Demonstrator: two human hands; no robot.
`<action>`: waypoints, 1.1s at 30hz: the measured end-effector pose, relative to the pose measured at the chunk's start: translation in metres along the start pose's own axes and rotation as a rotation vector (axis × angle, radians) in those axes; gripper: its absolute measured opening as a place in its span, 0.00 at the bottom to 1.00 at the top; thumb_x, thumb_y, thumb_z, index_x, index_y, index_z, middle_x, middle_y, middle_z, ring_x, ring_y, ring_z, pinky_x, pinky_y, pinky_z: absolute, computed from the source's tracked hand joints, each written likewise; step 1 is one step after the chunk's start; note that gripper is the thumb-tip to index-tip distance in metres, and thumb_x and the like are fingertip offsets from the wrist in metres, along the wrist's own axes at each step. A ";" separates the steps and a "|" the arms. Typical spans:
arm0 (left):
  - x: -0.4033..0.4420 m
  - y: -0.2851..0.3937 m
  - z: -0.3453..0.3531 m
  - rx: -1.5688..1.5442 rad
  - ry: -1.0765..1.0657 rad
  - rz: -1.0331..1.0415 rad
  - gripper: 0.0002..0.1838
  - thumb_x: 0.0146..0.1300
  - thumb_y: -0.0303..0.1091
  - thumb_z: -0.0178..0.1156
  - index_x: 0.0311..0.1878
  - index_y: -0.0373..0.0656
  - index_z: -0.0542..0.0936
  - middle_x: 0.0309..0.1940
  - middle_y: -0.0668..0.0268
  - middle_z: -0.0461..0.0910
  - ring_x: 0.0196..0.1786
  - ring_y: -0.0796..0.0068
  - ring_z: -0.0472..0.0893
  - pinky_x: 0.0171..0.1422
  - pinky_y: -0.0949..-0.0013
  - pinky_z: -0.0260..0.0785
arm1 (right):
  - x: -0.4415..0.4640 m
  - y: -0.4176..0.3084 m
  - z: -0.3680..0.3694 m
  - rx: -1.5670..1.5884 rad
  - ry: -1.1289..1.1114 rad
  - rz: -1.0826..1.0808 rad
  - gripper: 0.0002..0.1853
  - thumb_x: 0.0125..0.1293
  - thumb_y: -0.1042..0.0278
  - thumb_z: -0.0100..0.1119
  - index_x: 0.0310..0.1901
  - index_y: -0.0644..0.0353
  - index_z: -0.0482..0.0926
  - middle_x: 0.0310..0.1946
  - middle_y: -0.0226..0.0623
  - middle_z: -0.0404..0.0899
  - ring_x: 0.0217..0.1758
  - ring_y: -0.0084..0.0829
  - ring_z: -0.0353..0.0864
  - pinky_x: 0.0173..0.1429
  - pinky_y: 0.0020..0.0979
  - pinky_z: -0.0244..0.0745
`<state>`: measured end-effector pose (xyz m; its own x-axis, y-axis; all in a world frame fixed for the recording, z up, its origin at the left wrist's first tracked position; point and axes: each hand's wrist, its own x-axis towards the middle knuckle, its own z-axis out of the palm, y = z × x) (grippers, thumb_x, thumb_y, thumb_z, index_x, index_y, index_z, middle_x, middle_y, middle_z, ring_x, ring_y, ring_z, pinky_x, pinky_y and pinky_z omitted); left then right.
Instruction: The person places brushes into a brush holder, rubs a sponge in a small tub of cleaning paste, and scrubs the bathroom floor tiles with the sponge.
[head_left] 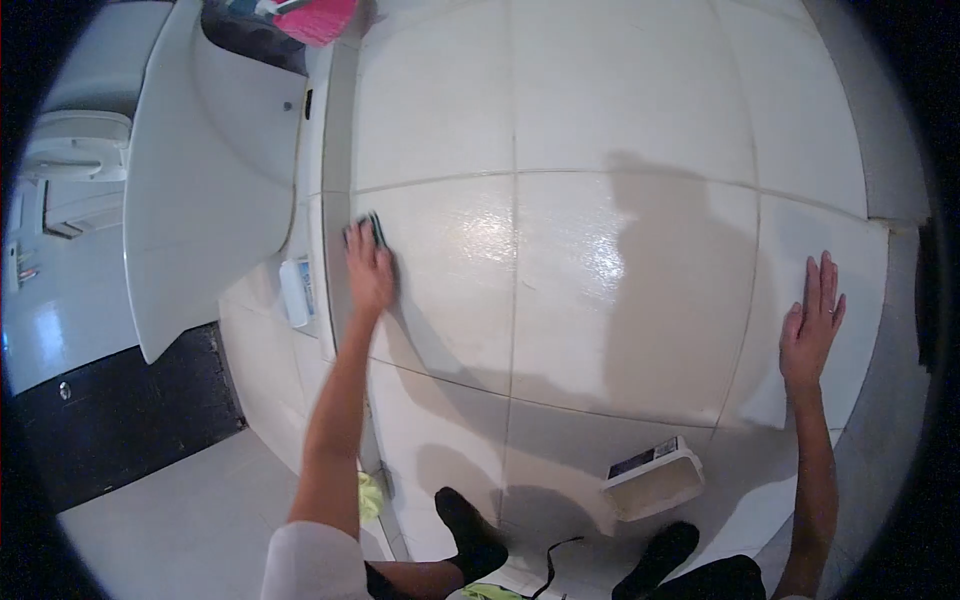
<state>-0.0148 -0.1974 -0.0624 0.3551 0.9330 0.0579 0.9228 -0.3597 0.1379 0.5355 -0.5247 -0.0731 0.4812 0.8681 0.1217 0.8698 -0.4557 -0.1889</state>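
Observation:
My left hand (370,272) presses a dark scrubbing pad (376,228) against the white tiles, close to the raised ledge on the left. Its fingers lie over the pad, so only the pad's edge shows. At the right, my right hand (815,325) lies flat on the tiled surface (640,290) with its fingers stretched out and nothing in it. Wet, shiny patches show on the tiles between my hands. A white open container (655,482) with a dark label stands near my feet, holding something pale that I cannot make out.
A white bottle (297,292) lies beside the ledge (333,240). Left of it are a glossy white basin-like panel (205,180) and a dark panel (130,410). A pink item (322,20) is at the top, a yellow-green cloth (370,495) by my left leg.

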 end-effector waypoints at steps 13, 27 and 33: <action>0.072 0.061 0.016 -0.054 0.175 0.123 0.25 0.65 0.34 0.49 0.65 0.38 0.66 0.69 0.45 0.59 0.71 0.42 0.57 0.74 0.47 0.48 | 0.002 0.004 0.004 -0.070 0.013 -0.054 0.30 0.67 0.67 0.36 0.72 0.49 0.57 0.76 0.34 0.49 0.79 0.39 0.44 0.76 0.55 0.33; -0.052 0.150 0.004 -0.052 0.005 0.125 0.26 0.62 0.34 0.50 0.63 0.34 0.66 0.68 0.43 0.59 0.70 0.37 0.56 0.75 0.47 0.48 | 0.003 0.004 0.003 -0.064 0.033 -0.076 0.28 0.70 0.64 0.34 0.73 0.46 0.56 0.76 0.32 0.49 0.79 0.37 0.45 0.75 0.57 0.35; 0.032 0.120 0.011 -0.046 0.137 0.135 0.24 0.61 0.33 0.51 0.60 0.33 0.68 0.64 0.44 0.63 0.67 0.41 0.61 0.67 0.47 0.58 | 0.004 0.000 0.000 -0.017 0.035 -0.087 0.28 0.69 0.65 0.36 0.72 0.47 0.57 0.76 0.32 0.49 0.78 0.38 0.45 0.75 0.57 0.35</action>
<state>0.1091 -0.2111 -0.0547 0.4490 0.8680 0.2122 0.8591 -0.4846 0.1643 0.5374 -0.5209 -0.0725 0.4072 0.8973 0.1705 0.9100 -0.3826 -0.1600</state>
